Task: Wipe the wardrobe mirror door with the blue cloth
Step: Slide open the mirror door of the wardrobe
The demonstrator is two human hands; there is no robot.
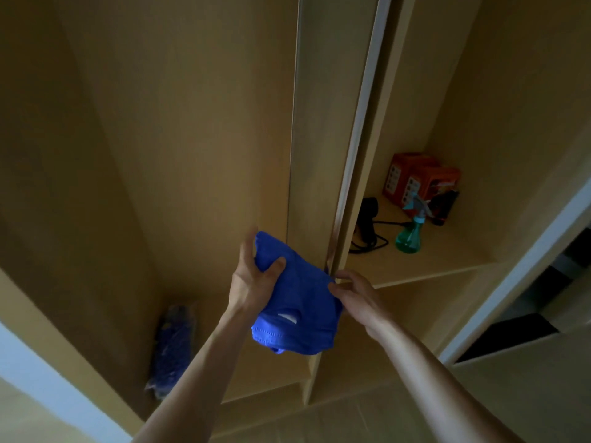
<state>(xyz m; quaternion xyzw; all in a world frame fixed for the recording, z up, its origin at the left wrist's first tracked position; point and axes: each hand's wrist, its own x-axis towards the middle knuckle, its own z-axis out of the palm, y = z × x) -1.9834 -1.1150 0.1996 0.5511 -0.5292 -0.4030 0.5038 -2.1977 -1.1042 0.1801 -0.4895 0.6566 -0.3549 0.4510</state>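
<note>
I hold the cloth (297, 302) bunched between both hands. My left hand (252, 282) grips its upper corner, thumb curled over, and my right hand (355, 295) pinches its right edge. Just behind the cloth, the door (361, 129) stands edge-on, running upright. No mirror face shows. My right hand looks nearer to it.

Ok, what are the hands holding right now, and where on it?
Both hold the blue cloth: the left hand grips its upper left corner, the right hand pinches its right edge.
</note>
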